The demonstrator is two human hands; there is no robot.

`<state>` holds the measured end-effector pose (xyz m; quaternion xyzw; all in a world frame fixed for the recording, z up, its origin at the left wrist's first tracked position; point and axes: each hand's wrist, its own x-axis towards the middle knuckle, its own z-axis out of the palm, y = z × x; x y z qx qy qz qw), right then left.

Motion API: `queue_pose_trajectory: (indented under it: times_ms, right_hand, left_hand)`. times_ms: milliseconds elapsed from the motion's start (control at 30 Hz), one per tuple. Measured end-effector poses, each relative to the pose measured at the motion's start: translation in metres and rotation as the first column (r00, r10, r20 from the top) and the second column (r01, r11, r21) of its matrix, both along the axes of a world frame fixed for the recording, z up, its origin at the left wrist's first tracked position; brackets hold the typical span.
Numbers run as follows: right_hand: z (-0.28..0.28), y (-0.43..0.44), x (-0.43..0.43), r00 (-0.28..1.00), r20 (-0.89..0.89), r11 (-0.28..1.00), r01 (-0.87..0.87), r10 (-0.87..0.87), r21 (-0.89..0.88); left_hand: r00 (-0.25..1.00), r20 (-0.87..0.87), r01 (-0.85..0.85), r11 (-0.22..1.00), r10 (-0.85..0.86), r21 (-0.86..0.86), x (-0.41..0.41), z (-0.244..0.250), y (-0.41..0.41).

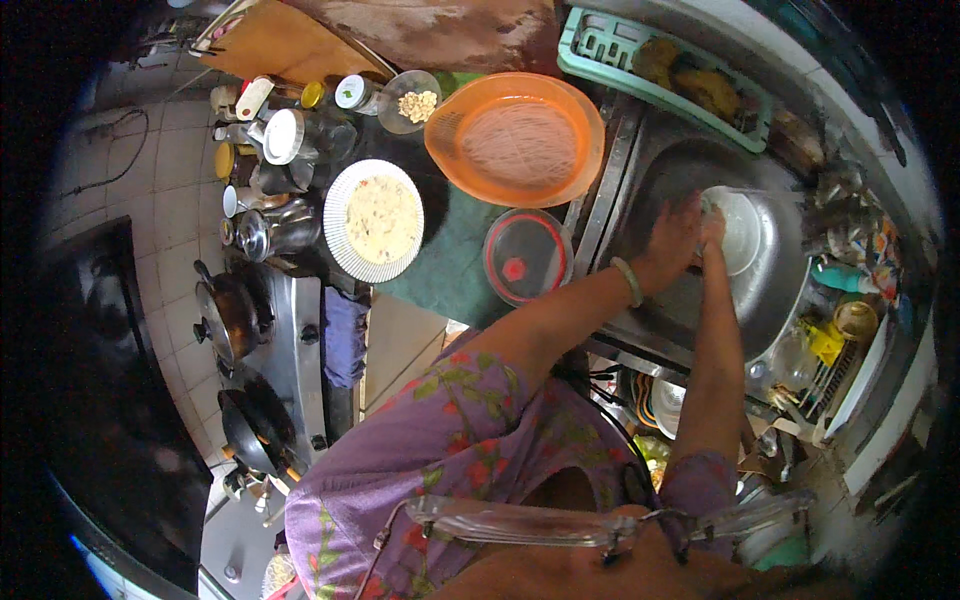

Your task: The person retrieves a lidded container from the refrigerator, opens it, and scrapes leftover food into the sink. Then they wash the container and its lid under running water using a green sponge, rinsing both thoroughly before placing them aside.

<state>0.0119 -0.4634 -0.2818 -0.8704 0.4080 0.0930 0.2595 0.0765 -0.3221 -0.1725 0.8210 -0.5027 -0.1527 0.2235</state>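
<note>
Both hands are together over the metal sink (675, 330). My left hand (671, 236), below whose wrist sits a pale bangle (627, 282), reaches in from the left. My right hand (712, 225) meets it at the left edge of a whitish bowl (739, 232) in the sink. Blur and overlapping fingers hide whether either hand grips the bowl or something small. Left of the sink, an orange plastic basin (592, 139) holds thin pale strands in liquid. A round clear lid with a red ring (529, 259) lies below it.
A ribbed white plate (337, 225) of creamy food and a small bowl of pale pieces (390, 101) stand left, near several jars (285, 136). A green basket (585, 64) lies behind the sink. A lidded pot (229, 319) and a wok (247, 435) are on the stove at far left.
</note>
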Motion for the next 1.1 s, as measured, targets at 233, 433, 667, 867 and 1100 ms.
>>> queue_pose_trajectory:
  times_ms: [233, 433, 667, 867, 1100]
  right_hand:
    - [0.118, -0.013, 0.0, 0.84, -0.218, 0.847, -0.414, 0.496, 0.332]
    - [0.181, -0.024, -0.076, 0.88, 0.378, 0.833, 0.036, -0.288, 0.552]
    - [0.196, 0.007, -0.126, 0.456, 0.469, 0.592, 0.171, -0.756, 0.788]
    - [0.187, 0.011, -0.133, 0.188, 0.379, 0.415, 0.217, -0.906, 0.884]
    - [0.206, 0.025, -0.072, 0.248, 0.59, 0.623, 0.077, -0.768, 0.778]
  left_hand:
    - [0.964, 0.215, 0.134, 0.983, -0.159, 0.129, 0.02, 0.05, 0.007]
    - [0.604, 0.482, 0.542, 0.77, -0.635, 0.336, 0.022, 0.044, -0.009]
    - [0.757, 0.072, 0.637, 0.759, -0.649, 0.138, 0.029, -0.01, -0.023]
    - [0.445, -0.895, 0.033, 0.999, -0.032, -0.02, 0.064, 0.028, -0.041]
    - [0.294, -0.952, -0.087, 0.989, -0.09, -0.12, 0.075, 0.06, -0.041]
